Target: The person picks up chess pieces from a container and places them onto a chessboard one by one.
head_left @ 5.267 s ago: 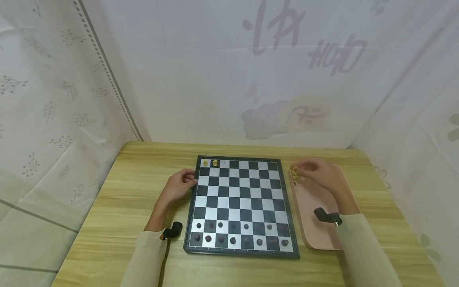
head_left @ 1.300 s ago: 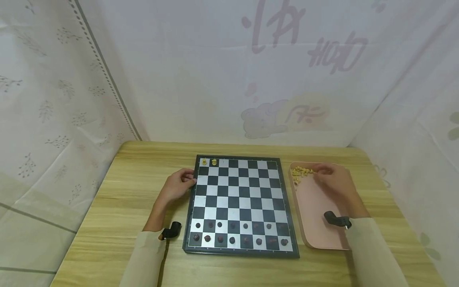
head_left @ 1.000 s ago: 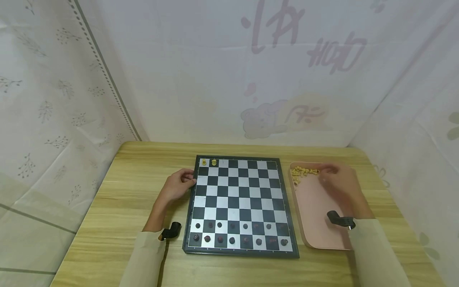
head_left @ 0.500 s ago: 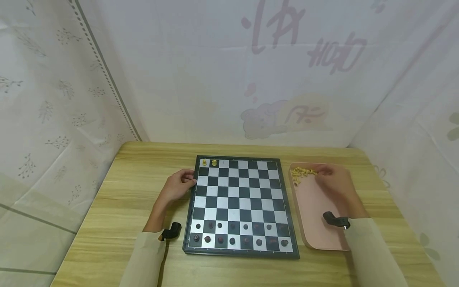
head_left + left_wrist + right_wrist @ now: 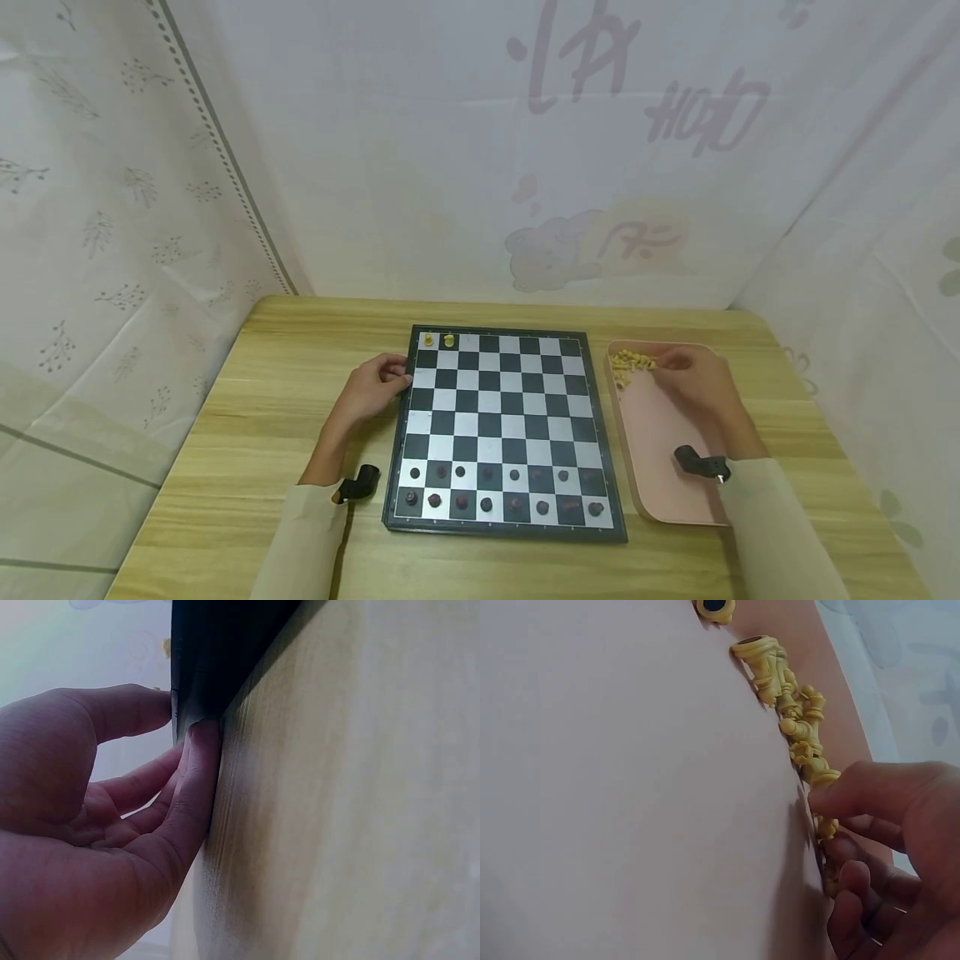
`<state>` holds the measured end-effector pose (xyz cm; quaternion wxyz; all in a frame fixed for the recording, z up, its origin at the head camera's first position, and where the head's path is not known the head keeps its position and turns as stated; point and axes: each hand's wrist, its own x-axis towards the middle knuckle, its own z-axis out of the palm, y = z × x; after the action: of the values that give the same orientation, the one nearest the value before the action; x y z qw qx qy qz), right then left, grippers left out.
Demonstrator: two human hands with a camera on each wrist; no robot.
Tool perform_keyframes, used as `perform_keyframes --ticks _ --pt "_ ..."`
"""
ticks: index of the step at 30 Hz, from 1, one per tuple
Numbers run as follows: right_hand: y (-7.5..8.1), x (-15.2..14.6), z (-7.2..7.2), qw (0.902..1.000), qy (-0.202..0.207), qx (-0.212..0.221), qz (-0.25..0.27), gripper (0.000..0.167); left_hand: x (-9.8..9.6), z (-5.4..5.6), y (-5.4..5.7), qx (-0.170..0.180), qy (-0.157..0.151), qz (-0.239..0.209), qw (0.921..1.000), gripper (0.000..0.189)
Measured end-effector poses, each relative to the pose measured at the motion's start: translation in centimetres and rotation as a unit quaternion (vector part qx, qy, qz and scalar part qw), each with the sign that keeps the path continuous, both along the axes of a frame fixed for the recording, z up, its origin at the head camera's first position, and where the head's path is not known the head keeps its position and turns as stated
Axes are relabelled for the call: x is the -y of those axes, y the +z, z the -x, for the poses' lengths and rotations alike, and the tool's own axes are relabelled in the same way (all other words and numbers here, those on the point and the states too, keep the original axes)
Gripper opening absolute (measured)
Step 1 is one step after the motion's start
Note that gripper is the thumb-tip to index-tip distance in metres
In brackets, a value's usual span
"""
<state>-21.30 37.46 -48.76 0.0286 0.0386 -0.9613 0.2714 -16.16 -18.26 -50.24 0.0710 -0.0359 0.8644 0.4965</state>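
Observation:
A black-and-white chessboard [image 5: 490,425] lies on the table. Thumb and fingertips of my left hand [image 5: 370,389] hold its left edge; in the left wrist view they meet the dark board side [image 5: 217,660]. To the right, my right hand [image 5: 701,382] is over the far part of a pink tray [image 5: 663,467]. Its thumb and fingers pinch at a yellow chess piece [image 5: 826,827] largely hidden between them. More yellow chess pieces [image 5: 799,729] lie heaped along the tray wall beside the fingers.
Two yellow pieces [image 5: 449,340] stand at the board's far left corner. Dark chess pieces [image 5: 486,504] fill the two near rows. The wooden table [image 5: 300,342] ends at a patterned curtain [image 5: 420,208] behind and on both sides.
My right hand has gone from the tray's far left corner toward the right, then slightly back left during the last second. The yellow pieces have spread rightward. My left hand stays put.

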Motion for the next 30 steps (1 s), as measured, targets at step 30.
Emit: perform_keyframes --ticks 30 --pt "-1.3 -0.6 0.1 0.9979 -0.004 0.009 0.063 0.025 0.1 0.0 0.0 -0.002 -0.005 0.0 1.0 0.043"
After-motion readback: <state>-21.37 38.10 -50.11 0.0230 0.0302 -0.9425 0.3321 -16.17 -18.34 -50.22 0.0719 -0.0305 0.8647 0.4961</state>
